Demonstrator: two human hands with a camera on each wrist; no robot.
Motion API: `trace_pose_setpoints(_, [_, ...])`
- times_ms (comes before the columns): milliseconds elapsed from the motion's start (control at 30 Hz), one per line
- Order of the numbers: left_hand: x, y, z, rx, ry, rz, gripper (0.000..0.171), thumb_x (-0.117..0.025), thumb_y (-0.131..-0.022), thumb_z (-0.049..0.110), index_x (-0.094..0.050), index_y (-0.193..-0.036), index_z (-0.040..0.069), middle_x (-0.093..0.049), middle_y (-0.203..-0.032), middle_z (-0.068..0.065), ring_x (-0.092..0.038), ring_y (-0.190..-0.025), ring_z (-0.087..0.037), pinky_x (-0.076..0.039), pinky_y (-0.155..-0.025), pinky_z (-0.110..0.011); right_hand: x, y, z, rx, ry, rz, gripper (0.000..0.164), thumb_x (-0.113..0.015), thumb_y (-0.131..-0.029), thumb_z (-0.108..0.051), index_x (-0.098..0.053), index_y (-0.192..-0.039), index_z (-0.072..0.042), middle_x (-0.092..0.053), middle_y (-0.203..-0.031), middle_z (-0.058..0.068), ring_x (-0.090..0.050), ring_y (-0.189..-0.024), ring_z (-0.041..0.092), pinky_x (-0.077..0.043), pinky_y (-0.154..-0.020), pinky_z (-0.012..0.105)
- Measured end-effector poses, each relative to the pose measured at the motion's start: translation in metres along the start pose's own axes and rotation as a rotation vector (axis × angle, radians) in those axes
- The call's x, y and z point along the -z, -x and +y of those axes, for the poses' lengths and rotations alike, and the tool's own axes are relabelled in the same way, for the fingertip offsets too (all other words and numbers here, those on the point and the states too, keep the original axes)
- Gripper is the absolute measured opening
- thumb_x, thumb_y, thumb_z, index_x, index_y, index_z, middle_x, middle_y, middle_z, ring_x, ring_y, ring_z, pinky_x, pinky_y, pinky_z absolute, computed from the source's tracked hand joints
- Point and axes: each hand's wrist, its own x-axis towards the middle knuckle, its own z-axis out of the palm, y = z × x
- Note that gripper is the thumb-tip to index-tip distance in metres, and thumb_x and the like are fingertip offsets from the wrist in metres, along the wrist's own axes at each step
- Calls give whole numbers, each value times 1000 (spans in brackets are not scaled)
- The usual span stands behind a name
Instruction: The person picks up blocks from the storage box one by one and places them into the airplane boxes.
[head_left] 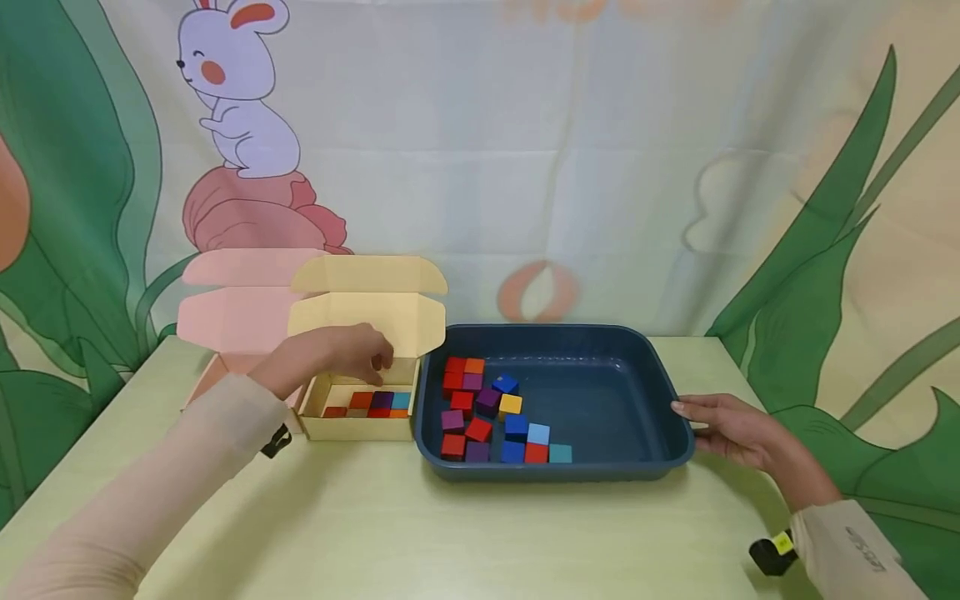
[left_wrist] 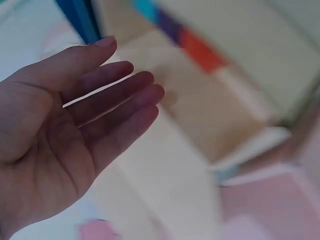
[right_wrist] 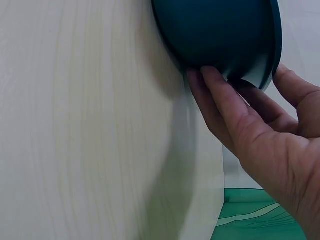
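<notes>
My left hand (head_left: 348, 354) hovers over a small open yellow box (head_left: 360, 429); nothing lies between its loosely bent fingers in the left wrist view. Several coloured cubes sit in the box, among them a purple cube (head_left: 382, 400) and a light blue cube (head_left: 401, 401). To the right stands a dark blue tray (head_left: 592, 392) with several cubes gathered in its left half, such as a yellow cube (head_left: 511, 404). At the tray's right end my right hand (head_left: 731, 429) grips the rim, thumb at the edge and fingers against the outer wall, as the right wrist view shows.
A pink box (head_left: 232, 317) with a raised lid stands left of the yellow box, partly hidden by my left arm. The yellow box's lid (head_left: 367, 312) stands up at the back. Behind the table (head_left: 360, 533) hangs a printed cloth (head_left: 450, 150).
</notes>
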Motion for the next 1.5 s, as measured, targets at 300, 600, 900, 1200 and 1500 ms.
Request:
trace_pose_setpoints(300, [35, -19, 79, -118, -94, 4, 24, -69, -97, 13, -71, -120, 6, -72, -110, -7, -66, -97, -21, -57, -87, -32, -1, 0, -1, -14, -27, -3, 79, -49, -109, -23, 4, -157, 10, -3, -163, 35, -61, -118, 18, -53, -99, 32])
trace_pose_setpoints(600, [20, -80, 164, -427, -198, -93, 38, -68, -99, 20, -63, -135, 8, -67, -129, -8, -63, -116, -19, -53, -94, -27, 1, 1, -3, -16, -35, 7, 78, -49, -109, -22, 3, -157, 10, -6, -162, 35, -63, -115, 18, -54, -96, 32])
trace_pose_setpoints(900, [-10, -127, 207, -614, -307, -253, 39, -75, -94, 19, -66, -131, 15, -67, -124, 0, -59, -109, -14, -50, -89, -21, -3, -3, -2, -14, -31, -3, 78, -50, -109, -22, 2, -157, 10, -7, -162, 34, -59, -123, 24, -54, -96, 32])
trace_pose_setpoints(1200, [-16, -136, 219, -602, -363, -306, 26, -74, -90, 7, -73, -115, 15, -68, -104, 0, -58, -89, -14, -51, -74, -25, 0, 1, -4, -7, -43, 2, 78, -50, -109, -22, 3, -157, 10, -8, -161, 35, -64, -115, 18, -55, -93, 30])
trace_pose_setpoints(1500, [-5, -132, 223, -618, -329, -226, 29, -74, -89, 7, -71, -117, 14, -64, -103, -3, -46, -83, -12, -40, -67, -23, 2, 0, 0, -16, -52, 8, 78, -50, -109, -21, 2, -157, 10, -9, -161, 34, -64, -113, 19, -56, -92, 31])
